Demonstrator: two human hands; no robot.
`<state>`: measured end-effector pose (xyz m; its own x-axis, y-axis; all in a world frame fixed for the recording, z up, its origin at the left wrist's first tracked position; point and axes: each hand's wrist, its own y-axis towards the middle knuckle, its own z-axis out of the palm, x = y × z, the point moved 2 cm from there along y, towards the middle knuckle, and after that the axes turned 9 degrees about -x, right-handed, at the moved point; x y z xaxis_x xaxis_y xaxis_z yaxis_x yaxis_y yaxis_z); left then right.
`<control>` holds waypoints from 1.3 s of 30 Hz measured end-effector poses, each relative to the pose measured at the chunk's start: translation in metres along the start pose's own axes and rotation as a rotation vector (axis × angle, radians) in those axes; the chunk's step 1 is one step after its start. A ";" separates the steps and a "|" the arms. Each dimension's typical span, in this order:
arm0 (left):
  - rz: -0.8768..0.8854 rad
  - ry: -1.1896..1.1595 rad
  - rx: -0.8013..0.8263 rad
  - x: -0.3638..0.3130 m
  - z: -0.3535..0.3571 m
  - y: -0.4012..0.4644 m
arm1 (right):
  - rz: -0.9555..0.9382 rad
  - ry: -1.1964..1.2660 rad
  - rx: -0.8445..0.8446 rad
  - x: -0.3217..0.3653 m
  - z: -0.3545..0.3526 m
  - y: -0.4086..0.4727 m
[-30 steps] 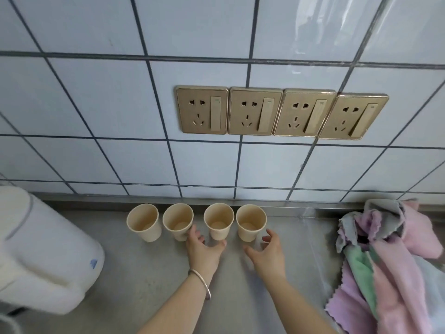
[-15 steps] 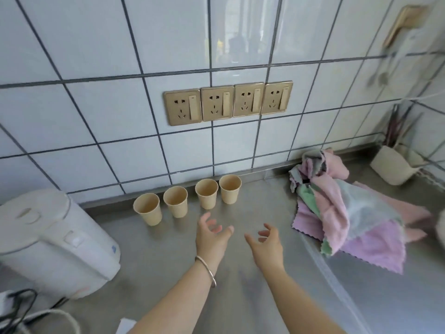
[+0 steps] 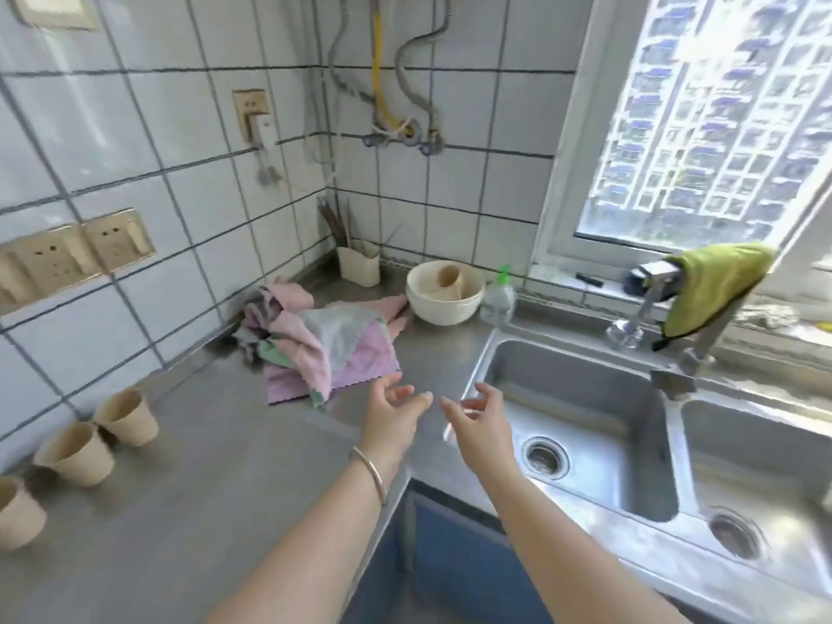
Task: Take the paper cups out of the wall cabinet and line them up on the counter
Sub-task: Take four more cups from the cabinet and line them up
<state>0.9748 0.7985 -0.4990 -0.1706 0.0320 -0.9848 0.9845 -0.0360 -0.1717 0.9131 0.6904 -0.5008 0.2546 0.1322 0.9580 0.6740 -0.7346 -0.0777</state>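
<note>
Both hands — left hand [image 3: 391, 416], right hand [image 3: 478, 421] — hover with loose, empty grips; three visible paper cups [image 3: 77, 453] stand in a row on the bench [image 3: 216, 479], far left of them — against the wall.

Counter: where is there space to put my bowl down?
The widest bare patch of counter lies between the cups by the wall, the cloths and the front edge. It is crowded in the far corner: cloths, bowl, bottle and holder sit close together beside the sink.
</note>
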 end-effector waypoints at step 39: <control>0.403 -0.269 1.966 -0.263 0.739 -0.816 | -0.014 -0.467 -1.844 0.088 -1.020 -0.216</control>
<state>0.1857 0.0809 -0.1184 -0.1791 -0.3674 -0.9127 -0.3792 -0.8302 0.4086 0.0822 0.1820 -0.1179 0.6098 0.0561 0.7906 -0.7173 -0.3853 0.5806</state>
